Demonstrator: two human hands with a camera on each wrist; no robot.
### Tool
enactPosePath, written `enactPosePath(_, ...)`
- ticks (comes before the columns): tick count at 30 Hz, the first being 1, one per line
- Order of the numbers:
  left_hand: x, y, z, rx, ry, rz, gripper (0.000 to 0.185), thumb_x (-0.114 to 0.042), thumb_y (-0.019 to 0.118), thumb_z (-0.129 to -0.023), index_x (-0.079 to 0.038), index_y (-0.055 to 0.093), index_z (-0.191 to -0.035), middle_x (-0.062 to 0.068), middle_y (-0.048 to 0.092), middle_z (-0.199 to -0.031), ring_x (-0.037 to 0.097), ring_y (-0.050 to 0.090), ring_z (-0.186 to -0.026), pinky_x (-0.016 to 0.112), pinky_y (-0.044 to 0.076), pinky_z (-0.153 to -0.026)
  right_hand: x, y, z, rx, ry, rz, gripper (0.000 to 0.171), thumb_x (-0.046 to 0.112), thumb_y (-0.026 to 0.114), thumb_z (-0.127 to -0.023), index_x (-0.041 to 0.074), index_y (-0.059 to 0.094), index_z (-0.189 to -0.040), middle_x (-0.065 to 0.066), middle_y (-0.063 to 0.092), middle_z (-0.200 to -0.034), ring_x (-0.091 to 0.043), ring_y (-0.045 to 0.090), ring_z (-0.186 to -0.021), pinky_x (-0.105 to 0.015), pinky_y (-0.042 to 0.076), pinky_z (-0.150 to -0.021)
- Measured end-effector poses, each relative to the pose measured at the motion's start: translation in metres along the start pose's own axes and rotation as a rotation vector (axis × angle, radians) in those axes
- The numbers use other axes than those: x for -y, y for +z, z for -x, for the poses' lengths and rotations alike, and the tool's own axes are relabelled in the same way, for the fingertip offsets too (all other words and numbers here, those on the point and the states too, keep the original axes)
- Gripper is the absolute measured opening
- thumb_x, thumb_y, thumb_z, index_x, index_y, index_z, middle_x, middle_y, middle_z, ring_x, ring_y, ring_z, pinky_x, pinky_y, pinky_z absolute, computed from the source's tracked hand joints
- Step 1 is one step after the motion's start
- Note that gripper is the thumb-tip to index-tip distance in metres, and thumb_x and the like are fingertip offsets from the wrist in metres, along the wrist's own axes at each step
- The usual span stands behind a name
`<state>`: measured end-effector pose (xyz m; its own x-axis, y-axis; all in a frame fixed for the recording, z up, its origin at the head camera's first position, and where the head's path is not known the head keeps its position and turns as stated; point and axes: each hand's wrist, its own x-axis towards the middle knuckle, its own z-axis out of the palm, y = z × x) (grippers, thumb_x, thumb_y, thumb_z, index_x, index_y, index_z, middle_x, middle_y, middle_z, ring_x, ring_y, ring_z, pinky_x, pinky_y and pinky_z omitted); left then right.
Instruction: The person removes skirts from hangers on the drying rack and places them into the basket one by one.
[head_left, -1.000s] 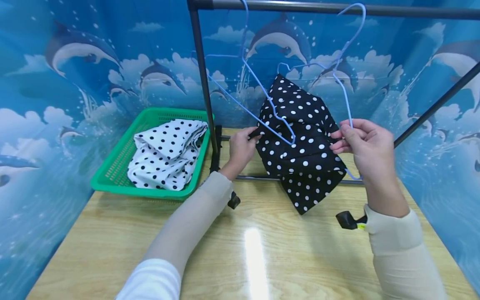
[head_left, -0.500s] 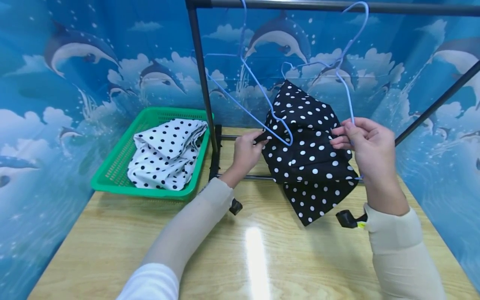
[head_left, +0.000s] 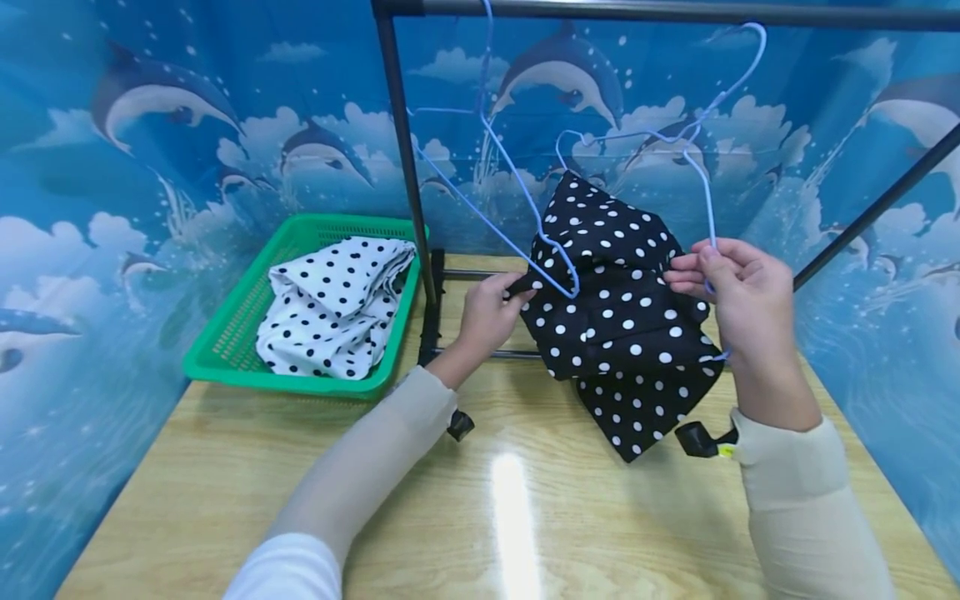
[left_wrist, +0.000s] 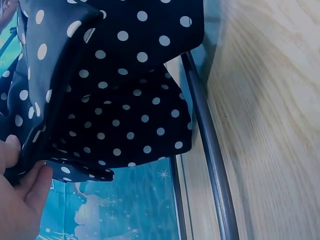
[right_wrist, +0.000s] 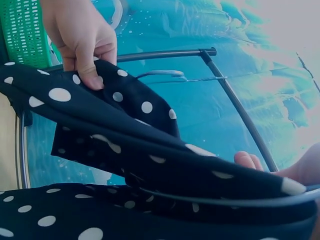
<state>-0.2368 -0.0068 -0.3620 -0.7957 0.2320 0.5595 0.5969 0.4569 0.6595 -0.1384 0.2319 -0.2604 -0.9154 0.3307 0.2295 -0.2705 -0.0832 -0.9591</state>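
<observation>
A black cloth with white polka dots (head_left: 622,308) hangs in folds on a blue wire hanger (head_left: 710,217), over its lower part. My left hand (head_left: 487,312) pinches the cloth's left edge; the left wrist view shows thumb and fingertips on a fold (left_wrist: 30,150). My right hand (head_left: 750,287) holds the hanger's right side between thumb and fingers. The hanger's hook stands just under the top rail; whether it touches the rail cannot be told. In the right wrist view the cloth (right_wrist: 150,145) covers much of the hanger wire.
A second blue hanger (head_left: 527,193) hangs from the black rack's top rail (head_left: 600,10), partly in front of the cloth. On the wooden table (head_left: 360,500), a green basket (head_left: 225,379) holds a white cloth with black dots (head_left: 330,308). A dolphin-print curtain (head_left: 300,83) stands behind.
The held hanger's hook has tilted rightward and dropped a little. The black cloth has shifted right and down with it. My left hand has moved slightly right, still pinching the cloth.
</observation>
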Motion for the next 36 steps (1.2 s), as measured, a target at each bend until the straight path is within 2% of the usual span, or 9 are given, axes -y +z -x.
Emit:
enactPosePath(8,-0.008,-0.005,0.007,0.053,0.032,0.005,0.016,-0.012,0.071,-0.088,-0.003,0.074,-0.101,0.009,0.074,-0.100,0.018,0.070,-0.089,0.027,0.055,-0.076,-0.003,0.001,-0.004,-0.011,0.009,0.002,0.029,0.021,0.062,-0.093,-0.005,0.060,-0.106,-0.010,0.072,-0.083,-0.017,0.072,-0.072,-0.025,0.056,-0.071)
enactPosePath(11,-0.008,-0.010,0.006,0.061,0.019,-0.006,0.018,-0.014,0.071,-0.088,-0.004,0.074,-0.103,0.009,0.074,-0.101,0.018,0.070,-0.090,0.029,0.055,-0.078,-0.004,0.000,-0.004,-0.016,0.002,0.037,0.028,0.022,0.061,-0.094,-0.004,0.061,-0.106,-0.009,0.072,-0.084,-0.016,0.071,-0.069,-0.024,0.056,-0.069)
enactPosePath(17,0.006,-0.022,-0.003,0.039,-0.024,-0.022,0.017,-0.013,0.071,-0.089,-0.004,0.075,-0.102,0.011,0.074,-0.099,0.021,0.069,-0.087,0.033,0.055,-0.077,-0.005,-0.003,-0.003,-0.008,-0.021,0.076,0.027,0.022,0.059,-0.095,-0.004,0.061,-0.104,-0.006,0.071,-0.080,-0.013,0.069,-0.060,-0.023,0.056,-0.062)
enactPosePath(26,0.022,-0.037,-0.021,0.024,-0.051,-0.105,0.018,-0.016,0.069,-0.091,-0.006,0.075,-0.104,0.010,0.074,-0.101,0.022,0.070,-0.089,0.034,0.055,-0.078,-0.008,-0.006,-0.001,0.001,-0.007,0.110,0.024,0.021,0.058,-0.096,-0.001,0.061,-0.104,-0.004,0.072,-0.080,-0.011,0.069,-0.060,-0.022,0.056,-0.062)
enactPosePath(32,0.030,-0.046,-0.028,0.023,-0.075,-0.129,0.016,-0.014,0.069,-0.091,-0.006,0.075,-0.103,0.010,0.074,-0.101,0.022,0.070,-0.088,0.035,0.055,-0.077,-0.012,-0.010,-0.002,-0.016,0.007,0.034,0.020,0.017,0.059,-0.096,-0.002,0.062,-0.101,-0.006,0.072,-0.078,-0.012,0.069,-0.060,-0.023,0.056,-0.061)
enactPosePath(36,0.031,-0.053,-0.029,0.022,-0.084,-0.142,0.016,-0.014,0.069,-0.091,-0.007,0.075,-0.104,0.009,0.073,-0.102,0.022,0.069,-0.094,0.036,0.055,-0.082,-0.016,-0.013,-0.006,-0.049,0.063,-0.109,0.015,0.013,0.060,-0.094,-0.001,0.065,-0.097,-0.009,0.071,-0.076,-0.014,0.068,-0.058,-0.023,0.056,-0.061)
